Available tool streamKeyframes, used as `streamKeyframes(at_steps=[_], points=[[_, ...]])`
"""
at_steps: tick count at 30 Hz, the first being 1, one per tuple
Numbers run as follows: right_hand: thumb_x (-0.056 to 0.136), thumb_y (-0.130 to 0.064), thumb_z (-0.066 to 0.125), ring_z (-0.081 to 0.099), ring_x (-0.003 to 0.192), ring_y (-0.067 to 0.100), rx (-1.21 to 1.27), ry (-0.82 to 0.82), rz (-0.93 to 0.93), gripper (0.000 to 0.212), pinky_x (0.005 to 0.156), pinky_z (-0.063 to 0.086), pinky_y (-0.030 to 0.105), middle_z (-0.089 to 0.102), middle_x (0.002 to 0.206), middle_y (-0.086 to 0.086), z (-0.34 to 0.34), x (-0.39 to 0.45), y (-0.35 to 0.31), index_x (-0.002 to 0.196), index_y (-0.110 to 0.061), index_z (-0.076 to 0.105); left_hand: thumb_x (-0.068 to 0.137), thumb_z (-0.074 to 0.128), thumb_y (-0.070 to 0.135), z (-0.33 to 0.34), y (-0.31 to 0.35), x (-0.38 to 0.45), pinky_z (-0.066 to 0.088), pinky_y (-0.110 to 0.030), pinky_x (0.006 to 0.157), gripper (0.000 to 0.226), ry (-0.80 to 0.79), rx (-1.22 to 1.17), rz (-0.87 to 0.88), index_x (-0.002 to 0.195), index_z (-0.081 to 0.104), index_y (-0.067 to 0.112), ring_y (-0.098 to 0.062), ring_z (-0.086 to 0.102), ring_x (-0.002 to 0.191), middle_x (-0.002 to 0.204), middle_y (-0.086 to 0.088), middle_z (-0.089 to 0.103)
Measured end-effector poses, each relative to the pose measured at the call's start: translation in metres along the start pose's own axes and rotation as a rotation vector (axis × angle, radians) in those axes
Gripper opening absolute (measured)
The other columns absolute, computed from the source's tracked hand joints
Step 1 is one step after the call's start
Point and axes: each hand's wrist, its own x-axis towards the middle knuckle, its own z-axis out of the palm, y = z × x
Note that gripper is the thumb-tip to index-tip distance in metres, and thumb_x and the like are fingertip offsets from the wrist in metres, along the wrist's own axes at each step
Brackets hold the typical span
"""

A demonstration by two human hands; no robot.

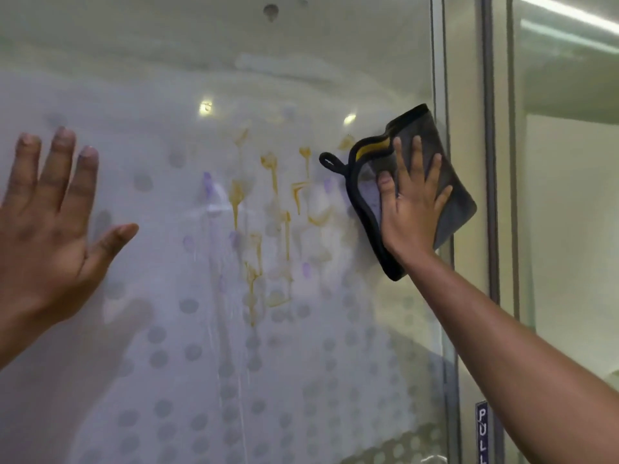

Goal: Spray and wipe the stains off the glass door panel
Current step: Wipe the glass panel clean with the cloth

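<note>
The glass door panel (187, 329) fills most of the view and has a frosted pattern of grey dots. Orange-brown stains (271, 209) run down its middle in streaks, with a few purple smudges and wet trails among them. My right hand (413, 199) presses a grey cloth (460, 199) with black edging flat against the glass, just right of the stains and near the panel's right edge. Its fingers are straight and spread. My left hand (50, 216) lies flat with spread fingers on the glass at the left. No spray bottle is in view.
A metal door frame (489, 162) runs vertically just right of the cloth. A small blue PULL sign (481, 430) sits low on the frame. Beyond the frame is another glass pane with reflected ceiling lights (569, 15).
</note>
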Motion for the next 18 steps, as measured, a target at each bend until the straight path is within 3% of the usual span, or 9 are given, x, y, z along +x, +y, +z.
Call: streamKeyframes(at_steps=[4, 7, 10, 12, 15, 17, 18], points=[[0.110, -0.048, 0.026, -0.004, 0.162, 0.026, 0.043, 0.024, 0.063, 0.053, 0.123, -0.002, 0.071, 0.007, 0.175, -0.014, 0.004, -0.020, -0.010, 0.163, -0.045, 0.020, 0.106, 0.028, 0.070, 0.000, 0.007, 0.002, 0.017, -0.076, 0.127, 0.085, 0.013, -0.045, -0.022, 0.173, 0.001, 0.026, -0.042, 0.002, 0.168, 0.183, -0.005, -0.004], [0.109, -0.047, 0.026, -0.002, 0.162, 0.025, 0.052, 0.067, 0.153, 0.055, 0.124, 0.000, 0.070, 0.008, 0.175, -0.013, 0.016, -0.064, -0.032, 0.163, -0.042, 0.020, 0.104, 0.028, 0.072, -0.008, 0.014, 0.003, 0.014, -0.079, 0.126, 0.089, 0.013, 0.004, 0.037, 0.173, -0.001, 0.023, -0.034, -0.010, 0.168, 0.183, -0.003, -0.008], [0.107, -0.052, 0.021, -0.004, 0.163, 0.021, 0.035, 0.082, 0.189, 0.056, 0.126, -0.001, 0.063, 0.006, 0.175, -0.015, 0.034, -0.126, -0.070, 0.162, -0.045, 0.017, 0.103, 0.027, 0.074, -0.012, 0.017, 0.003, 0.014, -0.078, 0.126, 0.093, 0.008, -0.016, 0.054, 0.173, 0.002, 0.018, -0.028, -0.017, 0.167, 0.182, -0.005, -0.009], [0.108, -0.053, 0.020, -0.008, 0.162, 0.017, 0.041, 0.046, 0.115, 0.054, 0.127, -0.007, 0.056, 0.005, 0.174, -0.018, 0.043, -0.155, -0.080, 0.161, -0.050, 0.015, 0.102, 0.028, 0.074, -0.009, 0.017, 0.004, 0.015, -0.079, 0.126, 0.094, 0.026, -0.056, 0.053, 0.173, 0.004, 0.017, -0.028, -0.017, 0.167, 0.182, -0.005, -0.009], [0.111, -0.040, 0.030, -0.009, 0.162, 0.013, 0.072, -0.005, 0.009, 0.053, 0.127, -0.010, 0.049, 0.007, 0.173, -0.020, 0.033, -0.145, -0.051, 0.155, -0.063, 0.012, 0.101, 0.028, 0.076, 0.000, 0.019, 0.005, 0.015, -0.079, 0.125, 0.094, 0.056, -0.170, 0.033, 0.173, 0.007, 0.018, -0.036, -0.008, 0.168, 0.183, -0.007, -0.004], [0.110, -0.039, 0.033, -0.003, 0.162, 0.015, 0.094, 0.028, 0.124, 0.055, 0.128, -0.007, 0.051, 0.010, 0.172, -0.018, 0.020, -0.121, -0.014, 0.153, -0.066, 0.011, 0.101, 0.028, 0.077, 0.005, 0.019, 0.006, 0.017, -0.079, 0.125, 0.094, 0.050, -0.219, 0.039, 0.173, 0.003, 0.020, -0.040, -0.002, 0.168, 0.183, -0.008, -0.004], [0.110, -0.041, 0.034, 0.000, 0.163, 0.017, 0.118, 0.067, 0.260, 0.054, 0.129, -0.005, 0.056, 0.014, 0.173, -0.013, 0.012, -0.110, 0.004, 0.157, -0.057, 0.013, 0.101, 0.028, 0.077, 0.007, 0.018, 0.007, 0.019, -0.078, 0.125, 0.094, 0.045, -0.229, 0.046, 0.173, 0.001, 0.022, -0.040, 0.000, 0.168, 0.183, -0.007, -0.005]])
